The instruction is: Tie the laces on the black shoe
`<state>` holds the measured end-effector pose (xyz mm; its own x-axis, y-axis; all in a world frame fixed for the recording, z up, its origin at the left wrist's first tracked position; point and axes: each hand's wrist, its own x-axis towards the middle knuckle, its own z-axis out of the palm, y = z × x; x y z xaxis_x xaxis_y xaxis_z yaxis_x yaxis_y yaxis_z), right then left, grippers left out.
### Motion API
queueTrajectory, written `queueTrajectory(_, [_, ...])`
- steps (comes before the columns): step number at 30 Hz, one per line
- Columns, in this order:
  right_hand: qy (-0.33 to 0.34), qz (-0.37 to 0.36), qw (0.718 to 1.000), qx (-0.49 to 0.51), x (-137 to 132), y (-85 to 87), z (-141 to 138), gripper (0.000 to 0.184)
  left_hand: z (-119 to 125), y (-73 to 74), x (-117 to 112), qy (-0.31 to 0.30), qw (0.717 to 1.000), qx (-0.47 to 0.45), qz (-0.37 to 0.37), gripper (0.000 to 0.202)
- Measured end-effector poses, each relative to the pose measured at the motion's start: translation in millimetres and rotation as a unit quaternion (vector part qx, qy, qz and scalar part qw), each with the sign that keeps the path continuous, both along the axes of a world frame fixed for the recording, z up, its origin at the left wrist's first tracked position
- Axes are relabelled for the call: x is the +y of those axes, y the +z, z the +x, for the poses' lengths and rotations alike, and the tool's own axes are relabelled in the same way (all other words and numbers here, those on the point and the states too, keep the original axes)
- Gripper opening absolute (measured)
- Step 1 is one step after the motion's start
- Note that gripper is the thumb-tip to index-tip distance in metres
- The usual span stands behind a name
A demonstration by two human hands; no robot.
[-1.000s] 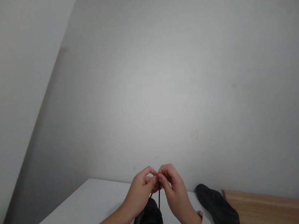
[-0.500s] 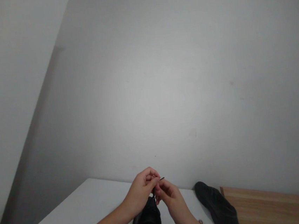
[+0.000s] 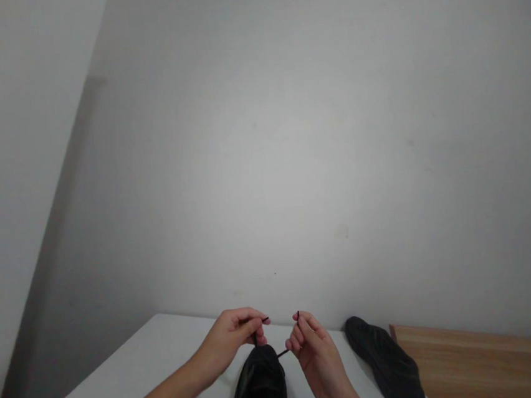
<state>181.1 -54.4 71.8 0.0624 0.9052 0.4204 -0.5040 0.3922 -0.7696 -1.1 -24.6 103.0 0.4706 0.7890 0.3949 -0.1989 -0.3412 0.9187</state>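
Head camera faces forward, mostly wall [image 3: 287,128], table [image 3: 136,374] low.

Your left hand [image 3: 229,340] comes in from the lower left, forearm stretched long and bare across the frame, a thin pale band round the wrist near the bottom edge. Its thumb and forefinger are pinched together, the tips pointing right. Your right hand [image 3: 319,356] rises from the bottom edge, back of the hand toward you, fingers [image 3: 299,335] curled and bunched at the top, pinched shut. The two hands sit close, fingertips apart, not touching.
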Motion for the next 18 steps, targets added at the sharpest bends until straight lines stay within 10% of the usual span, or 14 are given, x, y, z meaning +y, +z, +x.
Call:
queueTrajectory(9, [-0.064,-0.008,0.998,-0.008,6.7,-32.9,41.2,0.031,-30.4,-23.1,14.6,0.086,0.991,-0.089,-0.048,0.042])
queueTrajectory(18, [-0.097,0.070,0.923,-0.366,-9.7,-35.3,39.8,0.024,-42.3,-37.2,-0.2,0.088,0.972,0.173,0.131,0.024])
